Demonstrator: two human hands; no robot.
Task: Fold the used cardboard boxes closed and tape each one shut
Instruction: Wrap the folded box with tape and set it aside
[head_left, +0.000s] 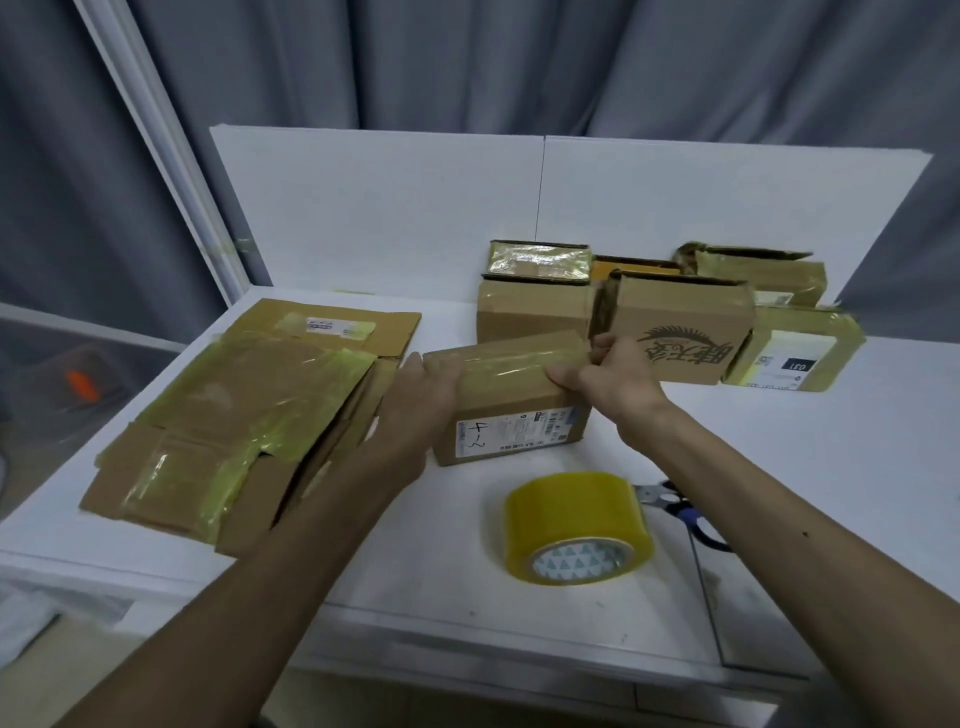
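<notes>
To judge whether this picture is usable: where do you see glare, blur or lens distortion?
Head view: even light, faint shadows; glare on the tape-wrapped small cardboard box at the back and the flattened brown cardboard pile; the wide lens tilts the white back panel; small print on the held brown cardboard box is blurred, as are the dark-handled scissors.

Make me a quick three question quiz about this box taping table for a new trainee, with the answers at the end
1. True or false: the tape roll lies on the table, in neither hand.
2. The left hand and right hand hold a box. Its label reads: A 4-3, B 7-1, C 2-9.
3. Fill in: the flattened cardboard lies to the box's ___.
Key: 1 true; 2 A; 3 left.
</notes>
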